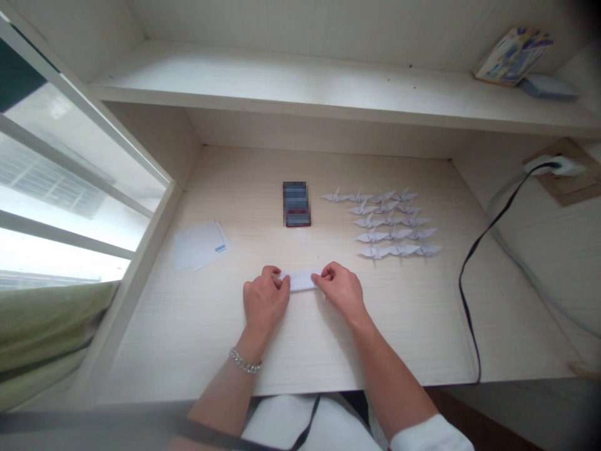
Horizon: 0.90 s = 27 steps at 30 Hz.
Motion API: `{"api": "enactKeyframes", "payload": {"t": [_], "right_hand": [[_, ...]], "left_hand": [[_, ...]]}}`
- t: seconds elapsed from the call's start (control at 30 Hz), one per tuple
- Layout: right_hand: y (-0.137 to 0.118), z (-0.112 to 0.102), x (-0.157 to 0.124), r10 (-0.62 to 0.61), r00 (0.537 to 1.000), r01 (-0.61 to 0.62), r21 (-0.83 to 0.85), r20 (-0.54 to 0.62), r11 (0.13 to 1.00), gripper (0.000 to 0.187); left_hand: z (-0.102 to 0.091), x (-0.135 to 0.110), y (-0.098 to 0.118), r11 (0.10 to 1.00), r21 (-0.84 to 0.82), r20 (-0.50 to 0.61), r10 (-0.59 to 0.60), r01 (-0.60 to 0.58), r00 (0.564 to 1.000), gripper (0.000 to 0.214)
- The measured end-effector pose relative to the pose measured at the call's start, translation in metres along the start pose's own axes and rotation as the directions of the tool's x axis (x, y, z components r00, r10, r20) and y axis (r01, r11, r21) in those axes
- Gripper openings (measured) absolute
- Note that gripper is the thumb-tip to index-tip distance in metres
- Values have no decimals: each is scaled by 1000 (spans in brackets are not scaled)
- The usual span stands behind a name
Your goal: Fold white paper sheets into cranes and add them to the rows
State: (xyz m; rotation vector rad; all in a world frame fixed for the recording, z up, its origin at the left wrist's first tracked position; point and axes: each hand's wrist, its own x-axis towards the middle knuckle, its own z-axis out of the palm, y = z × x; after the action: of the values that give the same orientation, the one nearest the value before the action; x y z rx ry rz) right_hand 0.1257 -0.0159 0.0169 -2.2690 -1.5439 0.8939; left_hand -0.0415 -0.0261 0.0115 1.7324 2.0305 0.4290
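Between my hands is a folded white paper strip (302,281), low over the desk near its middle. My left hand (267,295) pinches its left end, thumb on top and fingers curled. At the right end, my right hand (342,289) grips the paper between thumb and curled fingers. Several folded paper cranes (392,235) stand in rows to the right, beyond my right hand. Off to the left lies a small stack of white paper sheets (197,246), one with a blue mark.
A phone (297,205) lies flat behind the paper strip. A black cable (462,275) runs from the wall socket (561,168) down across the desk's right side. Above the desk is a shelf (300,78) holding a box (509,56). A barred window (70,181) is at left.
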Motion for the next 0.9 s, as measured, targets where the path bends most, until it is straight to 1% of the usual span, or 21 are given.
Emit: {"api": "enactKeyframes", "payload": {"t": [0.17,0.33,0.7,0.9], "right_hand": [[-2,-1,-1,6,1000,-6,-10,8,1000,17],[-3,0,-1,6,1000,-7,-24,-22,1000,18],[-2,-1,-1,-2,1000,2,-38,-2,999,19],[-2,-1,-1,-2,1000,1,-36,-3,999,18]], "left_hand": [[1,0,-1,1000,-4,6,2,-2,1000,22],[1,1,-2,1000,-8,14,-9,9,1000,23],[2,0,-1,1000,-10,0,-9,9,1000,23],[2,2,-1,1000,-5,15,-29,29,999,23]]}}
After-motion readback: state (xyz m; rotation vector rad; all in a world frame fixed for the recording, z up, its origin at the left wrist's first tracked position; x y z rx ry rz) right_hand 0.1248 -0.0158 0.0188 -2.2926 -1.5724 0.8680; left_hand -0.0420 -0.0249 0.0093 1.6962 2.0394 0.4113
